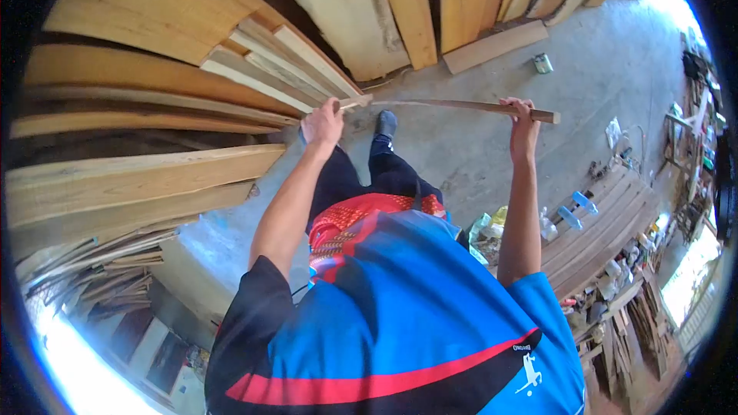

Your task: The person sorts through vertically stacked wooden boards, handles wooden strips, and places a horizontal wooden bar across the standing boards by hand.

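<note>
My right hand [523, 111] is wrapped round a thin wooden stick [461, 105] near its thick squared end, out in front of me at arm's length. The stick runs leftward and narrows toward my left hand. My left hand [326, 124] is closed on a short length of wood [356, 101] that pokes out past the fingers. Between this piece and the stick's thin end is a small visual gap; I cannot tell whether they are one strip or two. Stacked boards [269, 77] lie just beyond my left hand. My shoe [386, 124] shows below the stick on the concrete floor.
Wide planks [338, 8] lean along the far side and the left. A small tin can [543, 63] stands on the floor. At right, a low slatted wooden table [607, 223] bears blue-and-clear bottles [576, 210], with plastic bags [492, 227] beside it. Scrap wood [638, 323] is piled lower right.
</note>
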A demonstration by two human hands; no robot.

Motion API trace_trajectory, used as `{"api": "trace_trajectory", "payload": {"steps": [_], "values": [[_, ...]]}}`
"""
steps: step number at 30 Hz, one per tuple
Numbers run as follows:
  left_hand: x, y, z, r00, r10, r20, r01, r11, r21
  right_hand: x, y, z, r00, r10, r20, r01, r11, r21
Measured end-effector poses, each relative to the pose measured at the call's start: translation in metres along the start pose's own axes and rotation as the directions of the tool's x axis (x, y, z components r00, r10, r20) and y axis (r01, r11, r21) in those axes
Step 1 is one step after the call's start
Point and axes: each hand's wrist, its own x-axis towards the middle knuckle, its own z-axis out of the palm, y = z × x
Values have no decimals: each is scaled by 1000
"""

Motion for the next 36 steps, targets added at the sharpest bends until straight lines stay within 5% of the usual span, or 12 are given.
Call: {"api": "trace_trajectory", "payload": {"steps": [23, 36], "values": [[76, 0, -18, 992, 47, 116, -68, 979, 192, 3, 5, -3, 994, 59, -96, -60, 998, -11], [140, -32, -12, 996, -79, 51, 63, 963, 263, 2, -2, 6, 992, 86, -96, -87, 996, -6]]}}
